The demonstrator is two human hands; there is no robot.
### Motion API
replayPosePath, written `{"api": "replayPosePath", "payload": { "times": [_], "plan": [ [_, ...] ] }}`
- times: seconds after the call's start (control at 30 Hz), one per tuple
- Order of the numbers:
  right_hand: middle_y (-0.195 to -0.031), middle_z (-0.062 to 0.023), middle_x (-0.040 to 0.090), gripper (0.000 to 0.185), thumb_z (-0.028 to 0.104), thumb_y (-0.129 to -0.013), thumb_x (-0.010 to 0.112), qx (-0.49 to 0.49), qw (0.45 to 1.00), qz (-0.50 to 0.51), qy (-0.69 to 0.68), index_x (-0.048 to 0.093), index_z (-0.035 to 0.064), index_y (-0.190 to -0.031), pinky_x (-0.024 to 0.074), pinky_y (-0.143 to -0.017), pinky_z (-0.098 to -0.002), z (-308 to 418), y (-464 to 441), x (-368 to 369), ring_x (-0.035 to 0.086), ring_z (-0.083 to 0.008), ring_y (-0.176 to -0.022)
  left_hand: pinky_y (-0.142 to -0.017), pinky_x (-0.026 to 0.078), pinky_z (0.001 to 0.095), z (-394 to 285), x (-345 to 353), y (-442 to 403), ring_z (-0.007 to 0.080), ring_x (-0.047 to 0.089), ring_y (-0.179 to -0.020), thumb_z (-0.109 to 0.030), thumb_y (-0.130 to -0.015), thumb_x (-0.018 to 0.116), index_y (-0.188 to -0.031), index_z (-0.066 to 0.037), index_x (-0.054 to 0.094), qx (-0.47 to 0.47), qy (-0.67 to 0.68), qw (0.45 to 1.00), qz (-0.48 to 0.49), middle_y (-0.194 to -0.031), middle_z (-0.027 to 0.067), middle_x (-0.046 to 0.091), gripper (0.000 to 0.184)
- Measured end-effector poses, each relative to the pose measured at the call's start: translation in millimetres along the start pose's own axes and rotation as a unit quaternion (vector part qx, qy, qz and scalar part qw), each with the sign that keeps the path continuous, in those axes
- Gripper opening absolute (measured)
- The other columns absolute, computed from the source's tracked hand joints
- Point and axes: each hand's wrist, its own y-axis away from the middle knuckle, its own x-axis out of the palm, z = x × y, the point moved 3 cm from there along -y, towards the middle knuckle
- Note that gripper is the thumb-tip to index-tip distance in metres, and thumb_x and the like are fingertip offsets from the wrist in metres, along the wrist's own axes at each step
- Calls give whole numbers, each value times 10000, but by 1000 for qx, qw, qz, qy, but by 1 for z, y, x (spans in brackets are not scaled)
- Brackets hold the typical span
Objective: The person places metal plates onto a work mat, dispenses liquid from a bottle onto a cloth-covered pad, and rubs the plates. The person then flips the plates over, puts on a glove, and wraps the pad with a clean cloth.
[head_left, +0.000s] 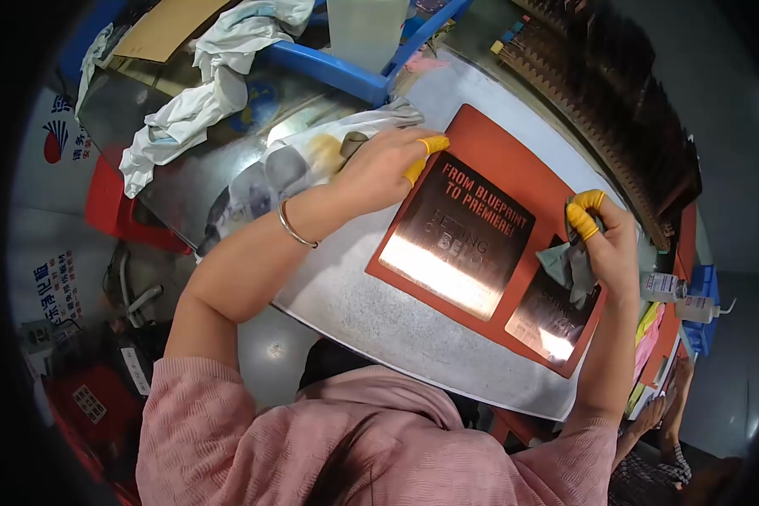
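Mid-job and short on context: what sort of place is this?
Likely a workshop: a red board with shiny lettered panels lies on the worktable, the right hand holds a grey rag, and labelled plastic bottles sit nearby.

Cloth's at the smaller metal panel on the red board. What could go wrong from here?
1. Grit in the cloth, bunched in the right hand, might scratch the shiny smaller panel.
2. The left hand is only at the upper-left edge of the red board, so pushing at the far side could pivot it.
3. Skin beyond the yellow finger covers may smudge the larger panel.
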Motion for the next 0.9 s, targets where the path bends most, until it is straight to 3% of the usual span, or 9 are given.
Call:
{"api": "replayPosePath", "payload": {
  "times": [0.03,0.13,0.17,0.3,0.53,0.57,0.67,0.8,0.9],
  "plan": [
    [-649,-7,533,80,71,-814,575,-2,1000,-4,-2,568,-9,-816,386,-495,-229,3,-4,-2,480,-67,-570,-949,354,366,-2,-1,1,294,435,-1147,144,-656,442,-1138,-18,517,3,-4,1000,1,-1203,150,490,515],
    [-664,25,513,77,91,-832,556,-36,978,-47,-199,570,15,-836,336,-477,-172,16,-23,-7,434,-25,-539,-916,370,375,-23,-38,3,349,474,-1046,23,-683,581,-1151,5,490,116,18,955,-273,-1142,195,488,477],
    [-670,27,521,99,107,-839,552,-52,971,-62,-227,573,15,-868,347,-478,-177,21,-30,-8,442,-29,-536,-921,353,380,-29,-55,5,333,455,-1064,-18,-726,595,-1220,26,415,143,-85,931,-326,-1171,188,449,528],
    [-759,14,556,182,163,-866,506,-103,936,-56,-332,563,15,-956,384,-526,-163,54,-69,-2,483,-42,-613,-951,311,364,-9,-92,5,276,384,-1139,-140,-785,633,-1285,32,311,12,-52,890,-452,-1204,173,387,619],
    [-693,-105,548,273,261,-884,433,-69,777,171,-602,541,11,-897,438,-478,-286,82,-158,38,512,-198,-524,-916,376,341,35,-95,-33,300,472,-1112,-346,-640,766,-1247,73,316,-103,45,930,-351,-1178,223,483,863],
    [-702,-30,566,192,233,-881,482,-96,803,160,-565,571,63,-879,443,-494,-249,86,-159,43,530,-129,-565,-899,389,347,29,-96,-36,310,482,-1094,-336,-628,770,-1239,52,337,-134,14,932,-335,-1162,220,491,843],
    [-753,-37,585,228,257,-890,463,-151,812,132,-548,573,61,-855,443,-523,-264,86,-186,55,546,-137,-635,-854,415,367,22,-101,-44,325,507,-1033,-297,-626,760,-1200,6,391,-143,15,923,-358,-1118,196,510,746],
    [-748,-73,596,201,166,-893,393,-61,786,80,-610,561,57,-902,432,-462,-239,94,-198,71,554,-143,-558,-805,436,375,28,-100,-41,321,537,-969,-285,-623,763,-1127,-9,442,-170,-32,918,-357,-1056,165,528,658],
    [-675,-61,571,223,245,-883,431,-24,754,51,-655,566,70,-860,434,-444,-272,102,-204,79,523,-167,-503,-776,443,375,27,-101,-40,322,541,-948,-273,-618,771,-1094,-7,448,-156,-33,920,-359,-1035,162,530,634]
  ]
}}
